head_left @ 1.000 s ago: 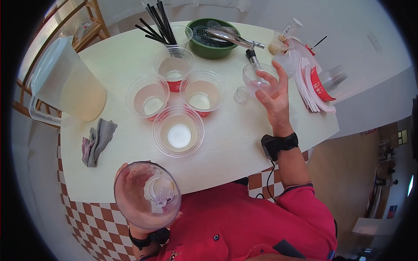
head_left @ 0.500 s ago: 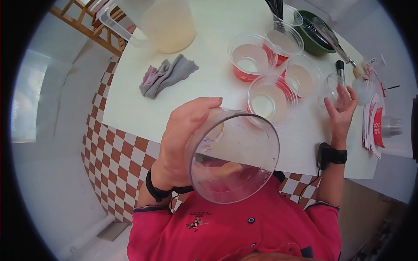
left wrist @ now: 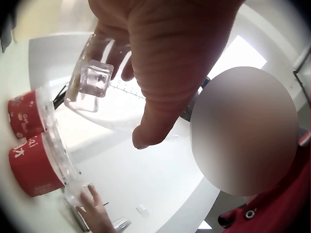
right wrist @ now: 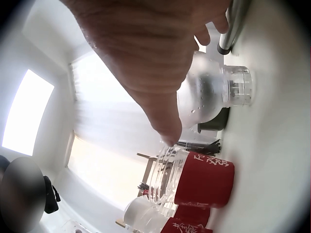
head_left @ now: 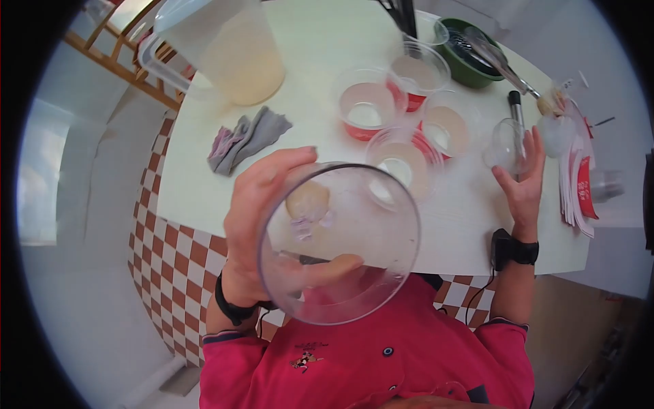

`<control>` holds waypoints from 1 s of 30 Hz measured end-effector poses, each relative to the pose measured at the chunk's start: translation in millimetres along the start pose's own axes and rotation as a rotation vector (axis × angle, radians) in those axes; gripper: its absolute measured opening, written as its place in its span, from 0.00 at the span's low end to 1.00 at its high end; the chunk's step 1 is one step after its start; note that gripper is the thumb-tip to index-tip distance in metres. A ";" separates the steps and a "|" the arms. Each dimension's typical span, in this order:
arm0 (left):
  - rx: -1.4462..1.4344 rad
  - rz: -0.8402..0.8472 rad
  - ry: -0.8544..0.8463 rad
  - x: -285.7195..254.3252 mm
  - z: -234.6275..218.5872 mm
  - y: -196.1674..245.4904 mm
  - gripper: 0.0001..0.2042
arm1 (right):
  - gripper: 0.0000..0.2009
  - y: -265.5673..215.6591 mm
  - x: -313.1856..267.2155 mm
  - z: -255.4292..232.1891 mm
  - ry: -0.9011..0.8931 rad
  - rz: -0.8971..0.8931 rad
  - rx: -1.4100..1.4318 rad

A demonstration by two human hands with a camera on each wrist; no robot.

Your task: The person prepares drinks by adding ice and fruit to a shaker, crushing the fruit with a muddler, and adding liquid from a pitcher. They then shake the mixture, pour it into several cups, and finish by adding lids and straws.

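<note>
My left hand [head_left: 255,225] grips a clear measuring cup [head_left: 402,273], raised close to the head camera with its round mouth facing it. Ice cubes [left wrist: 95,80] lie in its bottom, and marked lines show on its wall in the left wrist view. The thumb [left wrist: 158,119] lies along the near side, the other fingers behind. On the right of the table my right hand [head_left: 526,194] spreads its thumb and fingers about a clear dome-shaped vessel [right wrist: 204,90]. That vessel stands on its narrow ribbed neck [right wrist: 239,86], close to the palm.
Several clear cups with red bands [head_left: 368,112] stand mid-table. A lidded pitcher of pale liquid [head_left: 245,68] and a grey cloth [head_left: 255,136] lie left. A green bowl with utensils [head_left: 470,68], black straws [head_left: 407,17], a black-handled tool [head_left: 516,102] and stacked sleeves [head_left: 569,177] stand beyond.
My left hand has lifted the measuring cup from low beside the body up towards the head camera. The head view has swung left. My right hand has stayed at the domed vessel.
</note>
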State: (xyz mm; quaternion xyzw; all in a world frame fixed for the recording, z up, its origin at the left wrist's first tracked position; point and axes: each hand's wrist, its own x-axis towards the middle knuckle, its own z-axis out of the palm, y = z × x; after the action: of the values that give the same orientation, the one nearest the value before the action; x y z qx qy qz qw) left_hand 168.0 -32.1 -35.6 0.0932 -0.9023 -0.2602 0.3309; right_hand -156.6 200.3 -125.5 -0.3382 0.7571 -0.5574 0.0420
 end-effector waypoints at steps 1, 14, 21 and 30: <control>0.093 -0.012 -0.071 4.0 -2.7 3.5 0.51 | 0.52 -1.9 -1.3 -1.2 0.012 -0.005 -0.029; -0.090 -0.192 0.060 -19.5 15.3 -24.3 0.44 | 0.50 -27.6 -4.7 -25.8 0.086 -0.088 -0.127; 0.199 0.003 0.027 -7.2 0.6 -13.7 0.46 | 0.26 -64.1 102.6 -32.5 -0.051 -0.290 -0.500; 0.005 0.165 0.088 38.4 -19.0 -16.0 0.56 | 0.26 -37.9 210.5 0.7 -0.400 -0.032 -1.001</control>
State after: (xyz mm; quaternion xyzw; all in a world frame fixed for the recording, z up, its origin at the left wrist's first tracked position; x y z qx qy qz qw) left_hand 150.9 -66.5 -10.8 0.0306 -0.8920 -0.2255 0.3905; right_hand -300.3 76.4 -26.8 -0.4280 0.9021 -0.0538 0.0108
